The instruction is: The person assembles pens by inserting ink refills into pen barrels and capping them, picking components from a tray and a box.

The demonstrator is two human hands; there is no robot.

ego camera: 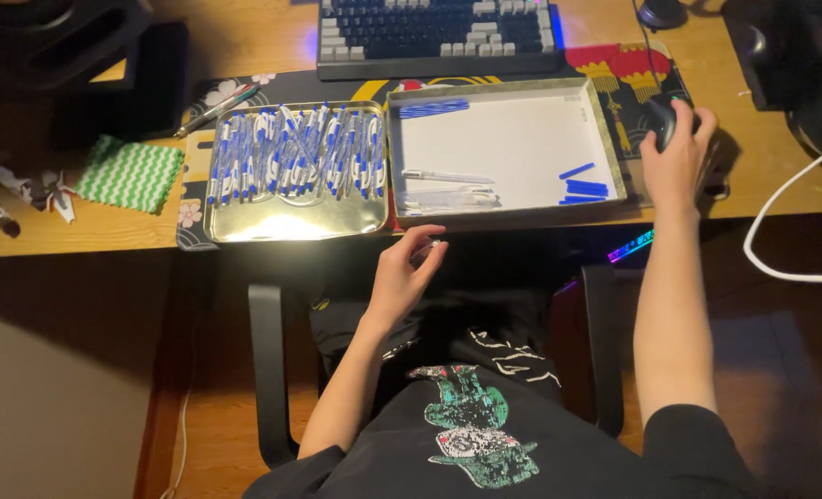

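**Computer mouse and a small pen part in hand**

A dark computer mouse (667, 118) sits on the patterned desk mat, just right of the white-lined tray, mostly covered by the right hand. Below the desk edge, a small pale item (432, 246), possibly a pen part, is pinched in the left hand's fingertips.

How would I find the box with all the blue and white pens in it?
Look at the wooden desk, just below the keyboard. Two trays sit side by side; the pen tray is the left, shiny metal one, packed with pens, while the white tray is almost bare.
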